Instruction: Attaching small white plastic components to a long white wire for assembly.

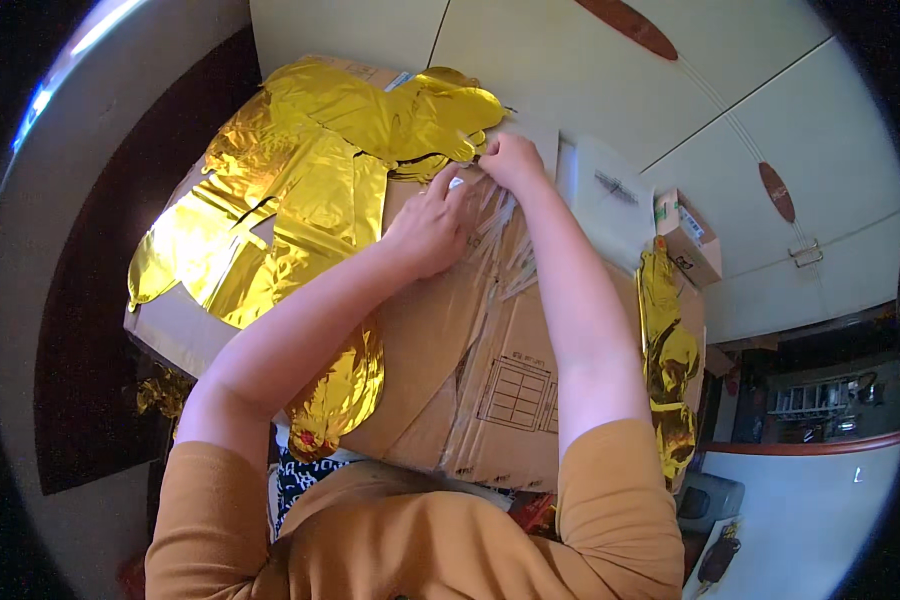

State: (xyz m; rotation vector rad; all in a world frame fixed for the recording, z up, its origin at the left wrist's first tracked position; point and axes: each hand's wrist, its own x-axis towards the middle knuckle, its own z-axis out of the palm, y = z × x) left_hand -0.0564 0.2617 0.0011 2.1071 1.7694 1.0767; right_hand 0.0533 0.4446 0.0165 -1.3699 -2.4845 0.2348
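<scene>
A broad brown cardboard surface [410, 370] lies before a person in a mustard top, with crinkled gold foil [320, 205] spread across its far and left side, the long axis running roughly from 8 o'clock to 2 o'clock. A narrower gold piece [667, 350] hangs at 3 o'clock, and a small cardboard box [685, 240] sits at 2 o'clock. The left hand [432, 228] reaches toward 1 o'clock, fingers bent and index finger foremost; whether it grips anything cannot be told. The right hand [515, 163] is the nearer to the foil's 2 o'clock tip, its fingertips drawn together at the edge (whether foil is between them is hidden). From those fingertips, the foil's main body lies toward 9 o'clock; from the left fingertips, its closest edge is at 12. A tiny white patch [456, 183] shows by the left fingers.
</scene>
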